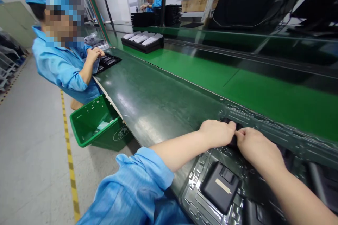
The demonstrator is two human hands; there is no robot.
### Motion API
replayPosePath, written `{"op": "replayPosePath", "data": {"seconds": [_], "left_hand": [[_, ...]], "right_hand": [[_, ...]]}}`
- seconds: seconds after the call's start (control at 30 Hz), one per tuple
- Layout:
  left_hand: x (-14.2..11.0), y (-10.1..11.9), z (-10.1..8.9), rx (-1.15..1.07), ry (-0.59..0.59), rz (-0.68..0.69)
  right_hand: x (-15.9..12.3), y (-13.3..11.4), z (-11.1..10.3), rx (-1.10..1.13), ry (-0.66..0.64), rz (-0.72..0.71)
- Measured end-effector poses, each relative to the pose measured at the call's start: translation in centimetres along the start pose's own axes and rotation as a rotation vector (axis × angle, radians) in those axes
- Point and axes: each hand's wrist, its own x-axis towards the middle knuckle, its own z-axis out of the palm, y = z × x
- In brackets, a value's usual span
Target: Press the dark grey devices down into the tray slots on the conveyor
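Low in the frame, both hands, left hand [217, 133] and right hand [255, 146], pinch one small black part [233, 140] between them, fingers closed, above the dark plastic tray [196, 182] on the worktop [148, 102].

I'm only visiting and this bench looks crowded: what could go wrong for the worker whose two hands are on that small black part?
1. Both hands, left hand and right hand, pinch one small black part; it might slip from the fingers.
2. The forearms cross the clear moulded plastic tray; a sleeve could nudge the black rectangular device seated in it.
3. The tray lies near the bench edge, so a push might shift it off.
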Motion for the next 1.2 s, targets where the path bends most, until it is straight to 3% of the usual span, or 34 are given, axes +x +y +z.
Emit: {"op": "replayPosePath", "data": {"seconds": [0.4,0.6,0.77,0.87,1.0,1.2], "left_hand": [[-0.4,0.3,-0.1,-0.004,-0.017,0.023],[-0.3,0.2,-0.1,0.030,-0.011,0.011],[-0.1,-0.2,-0.1,0.038,0.015,0.096],[0.2,-0.5,0.1,0.016,0.041,0.109],[1.1,-0.6,-0.2,-0.004,0.036,0.061],[3.4,-0.1,-1.8,0.074,-0.104,0.176]], "right_hand": [[0.2,1.7,0.0,0.079,-0.037,-0.081],[-0.9,3.3,0.6,0.146,0.094,-0.064],[-2.7,3.6,1.7,0.137,0.171,-0.198],[-3.7,3.7,2.6,0.021,0.223,-0.318],[-4.3,3.9,3.5,-0.268,0.387,-0.472],[-4.6,3.5,3.2,-0.311,0.363,-0.441]]}}
